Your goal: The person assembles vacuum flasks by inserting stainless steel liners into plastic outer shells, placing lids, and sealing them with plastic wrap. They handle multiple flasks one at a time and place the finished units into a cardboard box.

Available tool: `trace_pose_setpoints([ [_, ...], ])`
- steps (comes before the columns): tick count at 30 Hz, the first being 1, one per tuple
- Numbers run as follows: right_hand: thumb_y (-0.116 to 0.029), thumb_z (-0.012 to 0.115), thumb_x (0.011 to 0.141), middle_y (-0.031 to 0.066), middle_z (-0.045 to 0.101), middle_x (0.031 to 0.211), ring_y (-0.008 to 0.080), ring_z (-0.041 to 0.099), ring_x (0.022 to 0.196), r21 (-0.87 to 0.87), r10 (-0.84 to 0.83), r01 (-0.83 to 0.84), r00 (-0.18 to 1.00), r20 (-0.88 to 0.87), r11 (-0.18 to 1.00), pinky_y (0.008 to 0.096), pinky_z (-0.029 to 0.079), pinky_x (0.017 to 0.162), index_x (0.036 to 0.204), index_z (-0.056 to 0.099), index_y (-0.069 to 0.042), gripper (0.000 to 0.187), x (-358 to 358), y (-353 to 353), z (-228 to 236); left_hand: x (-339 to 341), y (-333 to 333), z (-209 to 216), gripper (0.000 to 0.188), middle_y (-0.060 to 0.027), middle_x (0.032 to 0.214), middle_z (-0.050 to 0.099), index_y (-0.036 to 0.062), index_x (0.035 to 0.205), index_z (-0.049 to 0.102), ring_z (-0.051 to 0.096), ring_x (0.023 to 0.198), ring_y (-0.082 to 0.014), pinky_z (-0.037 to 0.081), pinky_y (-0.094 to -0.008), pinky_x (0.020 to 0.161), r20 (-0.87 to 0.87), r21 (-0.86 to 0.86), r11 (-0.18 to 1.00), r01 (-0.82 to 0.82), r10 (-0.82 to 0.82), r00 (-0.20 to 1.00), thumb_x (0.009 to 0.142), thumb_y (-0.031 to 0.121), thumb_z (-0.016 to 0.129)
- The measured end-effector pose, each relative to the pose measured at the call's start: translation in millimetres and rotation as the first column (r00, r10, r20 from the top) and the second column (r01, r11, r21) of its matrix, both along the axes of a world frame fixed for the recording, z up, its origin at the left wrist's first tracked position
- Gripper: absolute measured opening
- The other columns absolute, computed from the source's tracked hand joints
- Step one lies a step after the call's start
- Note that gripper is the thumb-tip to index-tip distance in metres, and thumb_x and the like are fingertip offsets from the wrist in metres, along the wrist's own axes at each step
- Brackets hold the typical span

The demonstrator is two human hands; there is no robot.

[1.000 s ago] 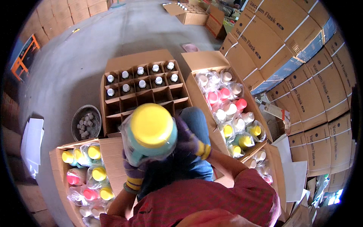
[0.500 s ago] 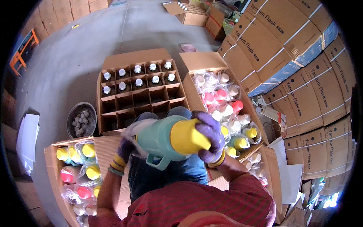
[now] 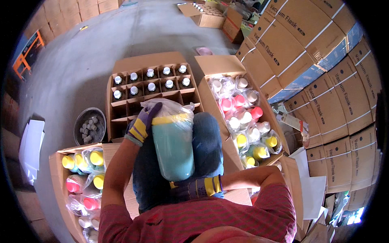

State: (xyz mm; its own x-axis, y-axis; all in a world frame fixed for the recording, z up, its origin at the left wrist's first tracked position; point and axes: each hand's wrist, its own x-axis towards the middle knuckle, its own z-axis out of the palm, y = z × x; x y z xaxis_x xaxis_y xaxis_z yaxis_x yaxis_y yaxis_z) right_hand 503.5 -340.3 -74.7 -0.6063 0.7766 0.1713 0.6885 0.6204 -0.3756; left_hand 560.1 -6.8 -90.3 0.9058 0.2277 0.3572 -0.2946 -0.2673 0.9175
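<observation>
Across my lap I have a teal vacuum flask (image 3: 173,152) with a yellow band at its far end, covered by a clear plastic bag that bunches up there. My left hand (image 3: 145,121), in a purple and yellow glove, is closed on the flask's far left side, fingers over the yellow band. At the flask's near end lies my right hand (image 3: 196,188), gloved the same way, low against my lap. Its fingers are dark and partly hidden, so their grip is unclear. A bit of yellow shows by them.
Ahead stands a divided carton (image 3: 156,104) with white-capped bottles in its far rows. Bagged flasks with coloured lids fill a right carton (image 3: 219,103) and a left carton (image 3: 56,172). A dark bowl (image 3: 76,128) holds small grey pieces. Strapped boxes (image 3: 289,44) rise at right.
The flask has turned from lying sideways to pointing away from me, its yellow spouted top out of sight. My right hand has left that top and come down near my lap; my left moved forward.
</observation>
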Motion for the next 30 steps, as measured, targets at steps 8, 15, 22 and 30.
trace_pose_setpoints([
  [8,-0.042,0.045,0.097,0.0188,0.048,0.14,0.0302,0.042,0.133,0.205,-0.61,0.639,0.769,-0.192,0.741,0.041,0.029,0.113,0.137,0.048,-0.008,0.053,97.6,85.6,152.9,-27.5,0.3,75.1,0.048,-0.0114,0.119,0.06,0.0061,0.128,0.052,0.059,0.107,-0.0226,0.048,-0.0354,0.095,-0.005,0.159,0.983,0.088,-0.088,0.996,0.087,0.027,0.066],
  [15,-0.032,0.045,0.102,0.0157,0.063,0.118,0.0205,0.059,0.111,-0.668,-0.751,0.397,0.088,-0.655,0.629,0.0341,0.046,0.098,0.124,0.057,0.0,0.041,149.2,92.2,93.3,-70.5,-45.8,157.3,0.07,-0.0066,0.117,0.06,0.0079,0.133,0.047,0.057,0.11,-0.0193,0.048,-0.034,0.096,-0.081,-0.528,0.837,0.143,-0.217,0.973,0.072,0.01,0.082],
  [22,-0.02,0.058,0.087,0.0188,0.065,0.102,0.0338,0.062,0.099,0.136,-0.695,0.683,0.716,0.071,0.718,0.0394,0.049,0.089,0.107,0.063,-0.004,0.026,75.9,30.8,55.4,-67.3,-41.7,132.9,0.071,-0.0089,0.122,0.059,0.0063,0.138,0.042,0.055,0.115,-0.0244,0.044,-0.0373,0.1,0.083,-0.487,0.872,-0.037,0.088,0.993,0.076,0.011,0.075],
  [30,-0.026,0.058,0.087,0.0186,0.066,0.09,0.0313,0.065,0.088,-0.154,-0.322,0.321,0.947,0.017,0.935,0.0386,0.052,0.083,0.1,0.065,-0.012,0.021,47.2,5.1,103.7,-51.2,-35.1,124.4,0.037,-0.0148,0.104,0.068,-0.0033,0.101,0.067,0.064,0.099,-0.0241,0.047,-0.0338,0.094,-0.18,-0.401,0.907,0.128,-0.215,0.96,0.094,0.027,0.048],
])
